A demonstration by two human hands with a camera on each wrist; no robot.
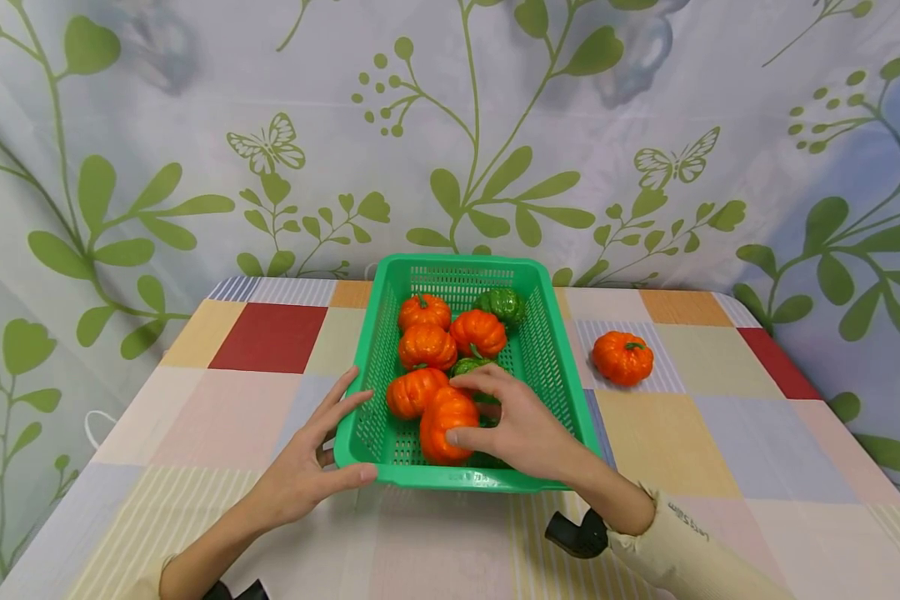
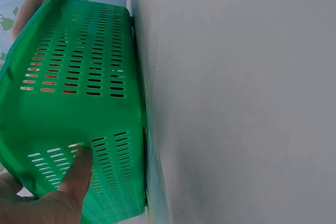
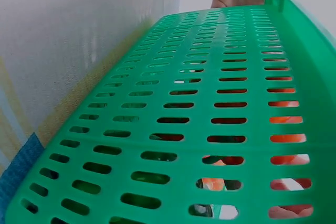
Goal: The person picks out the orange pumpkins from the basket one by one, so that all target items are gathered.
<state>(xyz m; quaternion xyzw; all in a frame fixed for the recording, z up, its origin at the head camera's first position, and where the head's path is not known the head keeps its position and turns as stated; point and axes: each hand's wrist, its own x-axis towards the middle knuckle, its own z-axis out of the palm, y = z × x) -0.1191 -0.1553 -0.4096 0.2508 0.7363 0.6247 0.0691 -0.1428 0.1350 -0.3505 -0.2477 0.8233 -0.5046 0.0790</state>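
A green plastic basket (image 1: 465,478) stands on the table with several small orange and green ribbed pumpkins in it. My right hand (image 1: 521,421) reaches over the near rim and pinches a small orange pumpkin (image 1: 446,421) between thumb and fingers. That pumpkin leans against another orange pumpkin (image 1: 414,393); my fingers partly hide a green one (image 1: 468,365). At the near left corner, my left hand (image 1: 307,467) spreads its fingers along the basket's outside. In the left wrist view, a finger (image 2: 79,177) touches the slotted wall (image 2: 58,114). Through the slots in the right wrist view, patches of orange pumpkin (image 3: 286,119) show.
One orange pumpkin (image 1: 622,358) lies on the table to the right of the basket. A patchwork-patterned cloth (image 1: 217,417) covers the table. Behind it hangs a curtain (image 1: 330,150) with green leaves and butterflies.
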